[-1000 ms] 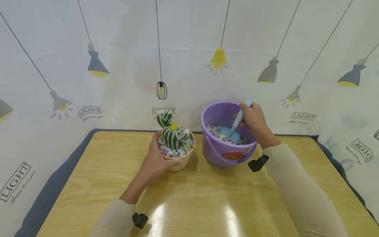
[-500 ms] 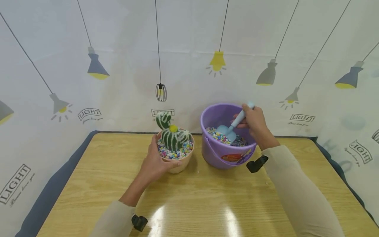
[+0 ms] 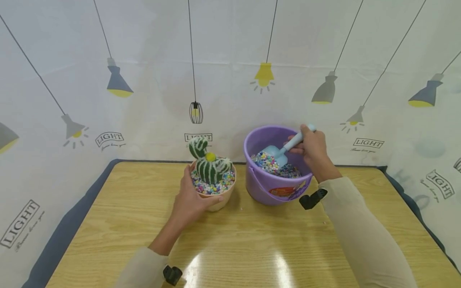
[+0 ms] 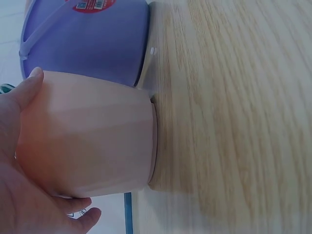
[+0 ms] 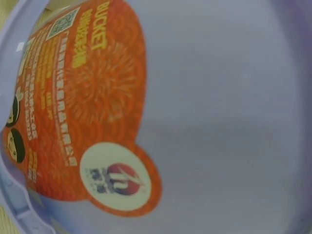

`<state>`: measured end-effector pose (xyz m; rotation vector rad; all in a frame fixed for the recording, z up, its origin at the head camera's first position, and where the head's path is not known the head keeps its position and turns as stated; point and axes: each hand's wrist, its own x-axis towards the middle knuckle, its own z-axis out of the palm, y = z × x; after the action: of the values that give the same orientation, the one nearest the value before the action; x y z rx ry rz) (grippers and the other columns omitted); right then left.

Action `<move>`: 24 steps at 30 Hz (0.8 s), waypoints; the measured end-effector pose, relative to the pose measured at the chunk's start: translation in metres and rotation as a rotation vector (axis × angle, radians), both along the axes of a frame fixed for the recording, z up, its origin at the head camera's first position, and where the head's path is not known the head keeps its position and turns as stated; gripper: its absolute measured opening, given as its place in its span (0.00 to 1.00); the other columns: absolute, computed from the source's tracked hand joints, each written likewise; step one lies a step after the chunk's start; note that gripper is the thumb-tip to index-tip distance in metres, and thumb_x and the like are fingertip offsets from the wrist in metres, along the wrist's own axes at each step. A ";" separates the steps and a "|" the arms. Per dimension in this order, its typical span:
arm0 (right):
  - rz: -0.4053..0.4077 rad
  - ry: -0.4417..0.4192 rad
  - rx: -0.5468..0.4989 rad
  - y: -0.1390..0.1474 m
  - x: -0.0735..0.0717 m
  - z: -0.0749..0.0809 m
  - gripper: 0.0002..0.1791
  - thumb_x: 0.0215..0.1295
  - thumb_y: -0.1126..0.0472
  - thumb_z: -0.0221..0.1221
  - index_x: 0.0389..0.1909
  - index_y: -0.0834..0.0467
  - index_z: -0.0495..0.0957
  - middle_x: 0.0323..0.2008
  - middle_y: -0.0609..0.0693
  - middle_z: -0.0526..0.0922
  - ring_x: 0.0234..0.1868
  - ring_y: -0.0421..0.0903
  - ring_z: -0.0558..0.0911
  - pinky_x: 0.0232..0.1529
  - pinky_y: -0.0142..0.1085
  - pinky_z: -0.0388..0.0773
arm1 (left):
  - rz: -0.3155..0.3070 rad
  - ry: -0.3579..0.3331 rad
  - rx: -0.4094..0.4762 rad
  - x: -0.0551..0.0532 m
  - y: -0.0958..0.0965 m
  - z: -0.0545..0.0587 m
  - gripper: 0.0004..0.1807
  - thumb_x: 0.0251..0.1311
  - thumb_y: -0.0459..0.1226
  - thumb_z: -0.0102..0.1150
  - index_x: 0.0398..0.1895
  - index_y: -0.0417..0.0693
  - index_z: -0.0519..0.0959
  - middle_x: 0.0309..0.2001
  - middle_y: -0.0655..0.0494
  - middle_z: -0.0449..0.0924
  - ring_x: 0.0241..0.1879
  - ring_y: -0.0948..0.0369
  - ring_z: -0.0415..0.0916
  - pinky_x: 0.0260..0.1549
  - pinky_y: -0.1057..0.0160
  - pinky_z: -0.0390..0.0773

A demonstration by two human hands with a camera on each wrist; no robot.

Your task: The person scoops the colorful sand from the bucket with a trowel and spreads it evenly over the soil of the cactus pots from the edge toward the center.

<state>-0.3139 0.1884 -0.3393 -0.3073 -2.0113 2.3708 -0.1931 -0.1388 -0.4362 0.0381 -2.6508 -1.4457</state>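
Note:
My left hand (image 3: 191,200) grips the near left side of a peach flowerpot (image 3: 224,199), thumb across its front near the rim. In the pot a green cactus (image 3: 210,171) with white stripes and a yellow ball stands in colourful pebbles (image 3: 205,187). The left wrist view has the pot (image 4: 92,136) upright on the table, fingers around its upper part. My right hand (image 3: 314,149) holds a light blue scoop (image 3: 295,142) by its handle inside the purple bucket (image 3: 266,190). Its blade is tilted down at the pebbles in the bucket, several of them beside it.
The bucket stands right of the pot, its handle hanging down the front over an orange label (image 5: 107,87). Both stand near the back edge of the wooden table (image 3: 230,240), close to a white cloth wall (image 3: 155,100) printed with lamps.
The scoop has risen a little and shifted right within the bucket, its blade lifting out of the pebbles. The left hand stays on the pot.

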 end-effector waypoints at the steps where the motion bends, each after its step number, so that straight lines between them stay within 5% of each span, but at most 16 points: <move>1: -0.005 0.003 -0.005 0.000 0.000 0.000 0.23 0.77 0.51 0.43 0.54 0.69 0.61 0.21 0.51 0.84 0.22 0.46 0.87 0.27 0.35 0.83 | 0.006 -0.004 -0.005 0.000 0.001 0.000 0.72 0.30 0.59 0.80 0.77 0.60 0.41 0.71 0.45 0.56 0.65 0.44 0.63 0.59 0.35 0.67; 15: -0.093 0.033 -0.151 0.002 0.002 0.002 0.28 0.75 0.52 0.47 0.64 0.70 0.57 0.22 0.55 0.85 0.23 0.49 0.87 0.24 0.36 0.83 | 0.087 -0.036 -0.071 0.008 0.010 0.003 0.74 0.32 0.63 0.77 0.78 0.57 0.37 0.74 0.42 0.51 0.65 0.39 0.62 0.59 0.30 0.62; 20: -0.126 0.038 -0.197 0.003 0.003 0.003 0.19 0.75 0.53 0.49 0.52 0.64 0.64 0.22 0.55 0.85 0.24 0.50 0.87 0.25 0.37 0.84 | 0.051 -0.046 -0.120 0.006 0.003 0.009 0.74 0.29 0.63 0.78 0.77 0.53 0.41 0.72 0.41 0.53 0.64 0.42 0.63 0.57 0.31 0.65; 24: -0.136 0.050 -0.225 0.001 0.003 0.004 0.16 0.75 0.52 0.49 0.48 0.63 0.65 0.22 0.55 0.85 0.24 0.50 0.87 0.25 0.37 0.83 | -0.040 -0.026 -0.156 -0.002 -0.009 0.012 0.76 0.29 0.61 0.79 0.77 0.46 0.39 0.73 0.40 0.47 0.67 0.42 0.59 0.60 0.34 0.64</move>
<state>-0.3113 0.1893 -0.3355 -0.3718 -1.6478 2.4934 -0.1953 -0.1475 -0.4244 -0.0111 -2.7921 -1.2526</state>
